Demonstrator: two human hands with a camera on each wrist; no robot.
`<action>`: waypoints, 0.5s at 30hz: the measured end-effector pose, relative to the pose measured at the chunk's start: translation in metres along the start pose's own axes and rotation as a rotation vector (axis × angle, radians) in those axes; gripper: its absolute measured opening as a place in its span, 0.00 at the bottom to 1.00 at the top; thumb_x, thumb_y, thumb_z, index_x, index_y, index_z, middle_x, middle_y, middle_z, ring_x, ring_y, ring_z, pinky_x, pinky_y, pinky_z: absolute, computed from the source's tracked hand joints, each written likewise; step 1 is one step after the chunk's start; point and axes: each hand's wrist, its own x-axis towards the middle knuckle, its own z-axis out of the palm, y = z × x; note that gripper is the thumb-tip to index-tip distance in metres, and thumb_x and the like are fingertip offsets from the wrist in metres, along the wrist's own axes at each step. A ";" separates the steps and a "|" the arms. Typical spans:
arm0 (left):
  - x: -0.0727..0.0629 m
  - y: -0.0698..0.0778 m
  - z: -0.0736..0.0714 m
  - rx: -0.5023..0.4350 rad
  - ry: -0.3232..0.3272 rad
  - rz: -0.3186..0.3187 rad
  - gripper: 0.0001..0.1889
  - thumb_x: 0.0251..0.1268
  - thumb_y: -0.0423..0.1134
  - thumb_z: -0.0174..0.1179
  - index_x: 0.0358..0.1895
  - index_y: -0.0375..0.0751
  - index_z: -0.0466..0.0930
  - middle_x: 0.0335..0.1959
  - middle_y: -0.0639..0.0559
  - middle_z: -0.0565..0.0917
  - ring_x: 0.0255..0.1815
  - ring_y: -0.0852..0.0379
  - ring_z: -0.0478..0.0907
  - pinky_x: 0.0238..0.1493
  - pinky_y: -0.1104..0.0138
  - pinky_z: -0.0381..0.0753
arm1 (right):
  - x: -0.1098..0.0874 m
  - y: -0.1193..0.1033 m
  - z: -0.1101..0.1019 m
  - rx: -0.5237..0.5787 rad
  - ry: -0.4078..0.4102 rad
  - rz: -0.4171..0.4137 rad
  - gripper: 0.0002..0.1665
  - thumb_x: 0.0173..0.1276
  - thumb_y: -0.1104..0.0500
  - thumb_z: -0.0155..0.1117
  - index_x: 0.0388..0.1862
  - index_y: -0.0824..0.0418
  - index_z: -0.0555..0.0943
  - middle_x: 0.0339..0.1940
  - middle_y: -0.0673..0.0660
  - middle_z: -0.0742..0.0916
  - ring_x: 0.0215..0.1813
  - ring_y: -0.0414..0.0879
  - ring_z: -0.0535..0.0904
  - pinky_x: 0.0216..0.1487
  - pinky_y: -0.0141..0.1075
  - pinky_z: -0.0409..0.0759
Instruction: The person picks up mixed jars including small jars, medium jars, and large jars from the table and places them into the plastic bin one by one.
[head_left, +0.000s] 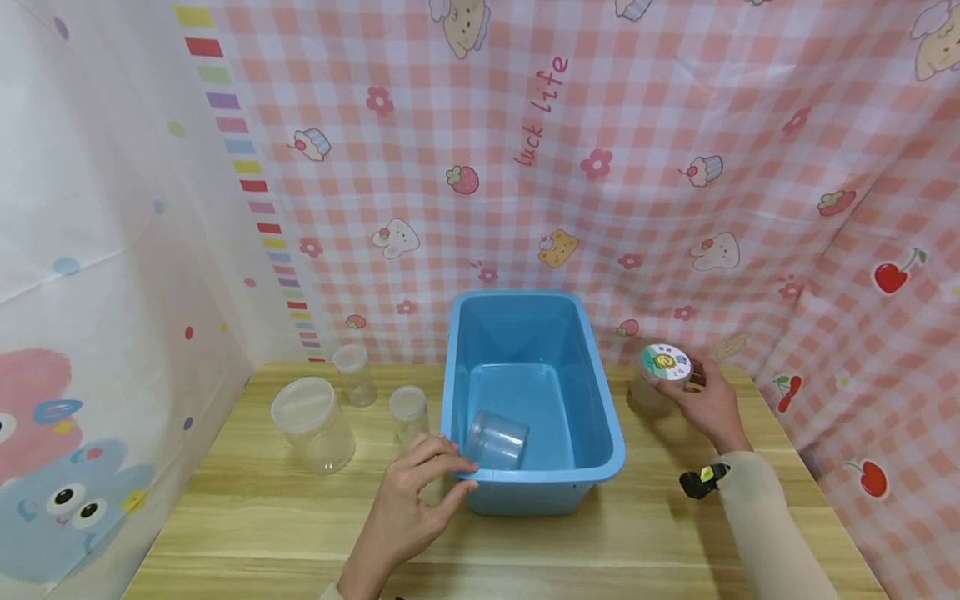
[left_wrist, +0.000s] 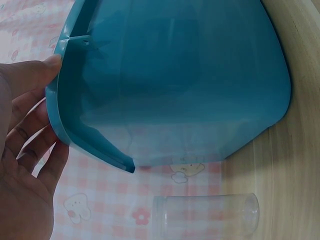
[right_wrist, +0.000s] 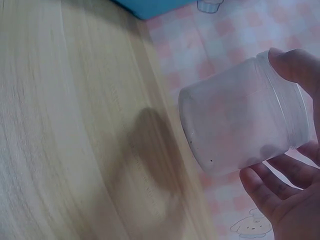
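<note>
In the head view a blue plastic bin (head_left: 600,400) stands mid-table, and a clear plastic jar (head_left: 498,440) lies on its side inside. My left hand (head_left: 412,492) holds the bin's rim at the near left corner, thumb outside and fingertips over the edge. The left wrist view also shows this hand (left_wrist: 30,120) on the rim. My right hand (head_left: 708,404), right of the bin, grips a clear jar with a printed lid (head_left: 666,363). In the right wrist view that jar (right_wrist: 235,117) is tilted, held near its lid between thumb and fingers, apparently off the table.
Left of the bin stand a large lidded clear jar (head_left: 315,425), a slim one (head_left: 356,375) and a small one (head_left: 409,412). The wooden table (head_left: 300,533) meets a pink checked cloth (head_left: 540,217) behind and a white printed cloth (head_left: 112,250) at left.
</note>
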 end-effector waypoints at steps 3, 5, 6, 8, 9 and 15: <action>0.000 0.000 0.000 -0.001 0.004 0.006 0.13 0.50 0.31 0.78 0.38 0.49 0.90 0.38 0.58 0.86 0.48 0.56 0.79 0.61 0.78 0.75 | -0.001 -0.005 -0.001 0.002 0.003 -0.026 0.57 0.66 0.35 0.70 0.82 0.60 0.57 0.74 0.72 0.71 0.69 0.68 0.71 0.66 0.60 0.76; 0.000 0.000 0.000 -0.002 0.005 0.009 0.13 0.49 0.31 0.79 0.38 0.49 0.90 0.38 0.58 0.86 0.48 0.56 0.79 0.61 0.78 0.75 | -0.002 -0.009 -0.001 0.003 0.004 -0.038 0.56 0.66 0.35 0.70 0.82 0.60 0.57 0.74 0.72 0.72 0.69 0.68 0.71 0.67 0.60 0.76; 0.000 0.000 0.000 -0.002 0.005 0.008 0.13 0.49 0.31 0.79 0.38 0.49 0.90 0.38 0.58 0.86 0.48 0.56 0.79 0.61 0.78 0.75 | -0.002 -0.011 -0.001 0.001 0.005 -0.043 0.57 0.66 0.35 0.70 0.82 0.59 0.57 0.73 0.71 0.72 0.69 0.68 0.71 0.67 0.60 0.75; 0.000 0.000 0.000 -0.003 0.004 0.005 0.13 0.49 0.31 0.79 0.38 0.49 0.90 0.38 0.58 0.86 0.48 0.56 0.79 0.61 0.78 0.75 | -0.002 -0.014 -0.002 0.002 0.008 -0.055 0.57 0.65 0.35 0.71 0.82 0.58 0.56 0.73 0.71 0.72 0.69 0.67 0.71 0.67 0.61 0.75; 0.000 0.000 0.000 -0.002 0.004 0.004 0.13 0.49 0.31 0.79 0.38 0.49 0.90 0.38 0.58 0.86 0.48 0.56 0.79 0.61 0.78 0.75 | -0.003 -0.016 -0.003 0.002 0.009 -0.062 0.57 0.65 0.35 0.71 0.82 0.58 0.56 0.73 0.70 0.72 0.69 0.67 0.71 0.68 0.61 0.75; 0.000 0.000 0.000 -0.003 -0.002 -0.009 0.13 0.50 0.31 0.78 0.39 0.50 0.90 0.39 0.59 0.86 0.49 0.57 0.79 0.60 0.78 0.75 | -0.005 -0.028 -0.005 -0.002 0.022 -0.102 0.57 0.65 0.36 0.72 0.82 0.59 0.57 0.71 0.69 0.74 0.67 0.66 0.72 0.68 0.62 0.74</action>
